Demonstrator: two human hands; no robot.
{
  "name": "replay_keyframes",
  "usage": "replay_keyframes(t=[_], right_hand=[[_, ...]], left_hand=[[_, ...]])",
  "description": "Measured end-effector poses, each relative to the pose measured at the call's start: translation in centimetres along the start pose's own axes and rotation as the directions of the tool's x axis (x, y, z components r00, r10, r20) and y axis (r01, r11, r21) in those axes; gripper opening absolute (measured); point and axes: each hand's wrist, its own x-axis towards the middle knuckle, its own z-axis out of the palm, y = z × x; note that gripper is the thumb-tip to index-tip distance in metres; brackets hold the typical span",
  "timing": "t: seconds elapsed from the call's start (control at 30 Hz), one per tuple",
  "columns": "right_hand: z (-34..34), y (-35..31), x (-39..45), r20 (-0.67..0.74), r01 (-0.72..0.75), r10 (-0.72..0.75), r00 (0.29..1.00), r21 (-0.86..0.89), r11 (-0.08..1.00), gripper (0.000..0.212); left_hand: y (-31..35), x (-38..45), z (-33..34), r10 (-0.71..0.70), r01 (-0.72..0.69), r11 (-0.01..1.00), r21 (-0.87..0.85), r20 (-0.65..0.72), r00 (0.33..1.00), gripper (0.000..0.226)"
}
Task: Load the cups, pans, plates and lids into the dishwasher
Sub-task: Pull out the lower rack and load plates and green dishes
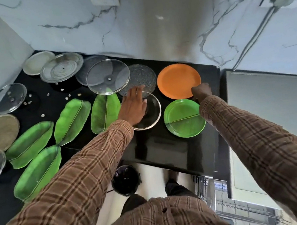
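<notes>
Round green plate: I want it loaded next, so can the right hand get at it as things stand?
Probably yes: the right hand grips the orange plate just beyond the round green plate, whose top is uncovered.

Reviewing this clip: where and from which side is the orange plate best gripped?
Probably at its near right rim, coming in from the counter's right front. The orange plate lies flat with a raised lip, and that edge is free; the textured glass plate crowds its left. The right hand is already curled on that rim beside the round green plate.
</notes>
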Motion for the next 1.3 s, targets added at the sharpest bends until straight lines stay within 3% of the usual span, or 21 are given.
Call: replay_keyframes(t=[0.2, 0.37, 0.63, 0.7, 0.8, 0.9, 1.03, 1.17, 1.3], right_hand=[[0.3, -0.9, 0.9, -0.016, -0.033, 0.032, 0.999, -0.032, 0.999, 0.046], [-0.8, -1.6, 0.4, -0.010, -0.014, 0.014, 1.000, 0.004, 1.000, 0.044], [-4.0, -1.3, -2.2, 0.004, 0.107, -0.107, 0.994, 0.010, 0.994, 0.029], [-5.1, -0.3, -3.1, -0.010, 0.147, -0.148, 0.989, -0.009, 0.989, 0.025], [-6.8, 2.3, -4.6, -0.050, 0.116, -0.116, 0.992, 0.004, 0.993, 0.020], [-8.4, 6.5, -6.6, -0.169, 0.019, -0.007, 0.986, 0.067, 0.998, 0.029], [-10.3, 13.0, -11.6, -0.284, -0.095, 0.136, 0.949, 0.154, 0.983, 0.033], [-11.3, 20.9, -18.2, -0.373, -0.201, 0.266, 0.889, 0.205, 0.958, 0.033], [-12.4, 29.9, -24.2, -0.432, -0.324, 0.397, 0.810, 0.234, 0.916, 0.028]], left_hand=[[0.0, 1.1, 0.5, 0.018, -0.019, 1.000, 0.022, 0.035, 0.999, 0.049], [0.6, 2.4, 0.2, 0.058, -0.054, 0.996, -0.069, 0.051, 0.997, 0.048], [4.5, 6.0, -1.3, 0.135, -0.121, 0.982, -0.144, 0.095, 0.986, 0.071], [5.5, 6.8, -1.4, 0.163, -0.149, 0.979, -0.136, 0.100, 0.982, 0.067], [6.9, 6.9, -1.3, 0.295, -0.284, 0.943, -0.174, 0.043, 0.954, 0.042], [8.8, 5.8, -0.8, 0.473, -0.466, 0.860, -0.208, -0.019, 0.881, 0.029], [11.9, 2.6, 0.8, 0.673, -0.654, 0.713, -0.253, -0.013, 0.739, 0.047], [16.4, -2.3, 3.3, 0.793, -0.764, 0.588, -0.265, 0.002, 0.609, 0.044], [22.0, -7.4, 5.1, 0.902, -0.860, 0.416, -0.296, 0.011, 0.432, 0.043]])
